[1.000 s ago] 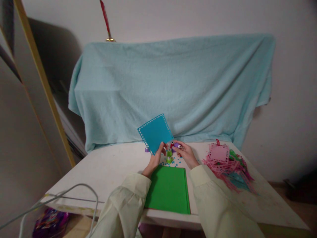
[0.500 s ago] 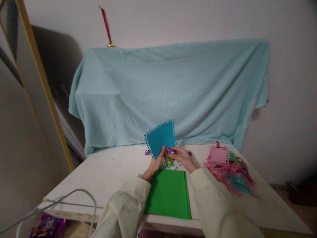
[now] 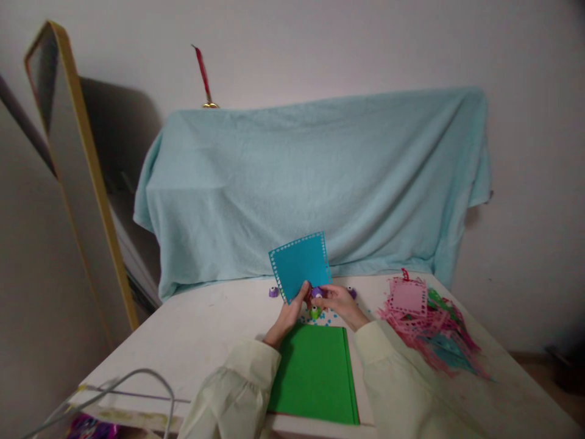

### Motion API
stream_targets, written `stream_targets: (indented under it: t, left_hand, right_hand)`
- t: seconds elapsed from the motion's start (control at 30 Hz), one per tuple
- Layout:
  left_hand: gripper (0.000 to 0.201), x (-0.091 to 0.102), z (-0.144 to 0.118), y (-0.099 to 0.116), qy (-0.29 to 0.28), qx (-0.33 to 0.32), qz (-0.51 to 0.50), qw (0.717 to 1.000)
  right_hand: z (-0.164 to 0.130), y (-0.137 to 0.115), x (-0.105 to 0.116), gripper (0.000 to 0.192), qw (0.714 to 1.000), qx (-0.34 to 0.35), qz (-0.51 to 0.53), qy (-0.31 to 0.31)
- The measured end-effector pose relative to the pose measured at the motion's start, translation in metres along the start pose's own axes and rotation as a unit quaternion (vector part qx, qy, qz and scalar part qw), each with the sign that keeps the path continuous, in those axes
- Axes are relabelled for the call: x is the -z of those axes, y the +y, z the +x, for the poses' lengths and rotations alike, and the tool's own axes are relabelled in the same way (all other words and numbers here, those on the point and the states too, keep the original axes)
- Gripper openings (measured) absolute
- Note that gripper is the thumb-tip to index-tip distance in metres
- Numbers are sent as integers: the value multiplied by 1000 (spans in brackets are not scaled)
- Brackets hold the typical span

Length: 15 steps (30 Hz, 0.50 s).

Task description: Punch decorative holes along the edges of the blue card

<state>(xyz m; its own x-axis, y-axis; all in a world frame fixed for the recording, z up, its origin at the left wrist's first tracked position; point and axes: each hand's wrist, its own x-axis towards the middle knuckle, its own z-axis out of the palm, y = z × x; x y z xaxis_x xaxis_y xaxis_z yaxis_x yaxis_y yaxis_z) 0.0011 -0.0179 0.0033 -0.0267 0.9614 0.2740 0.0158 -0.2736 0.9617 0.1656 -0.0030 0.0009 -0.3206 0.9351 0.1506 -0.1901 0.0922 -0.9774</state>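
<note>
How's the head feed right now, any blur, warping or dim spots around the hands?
Head view: dim, soft room light, no glare. Wide-angle bending shows at the mirror frame on the left edge. The left hand holding the blue card and the right hand on the purple punch are small and slightly soft; corners darken.

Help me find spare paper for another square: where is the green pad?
In the head view the green pad lies flat at the near edge of the table, between the person's sleeves, just below the left hand and right hand.
</note>
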Motion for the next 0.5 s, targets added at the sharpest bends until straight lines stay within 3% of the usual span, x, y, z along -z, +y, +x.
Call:
stream_targets:
  t: [0.5]
  left_hand:
    - [41, 0, 1, -2, -3, 5, -11, 1000]
  right_hand:
    - [-1, 1, 1, 43, 1000, 0, 18, -3]
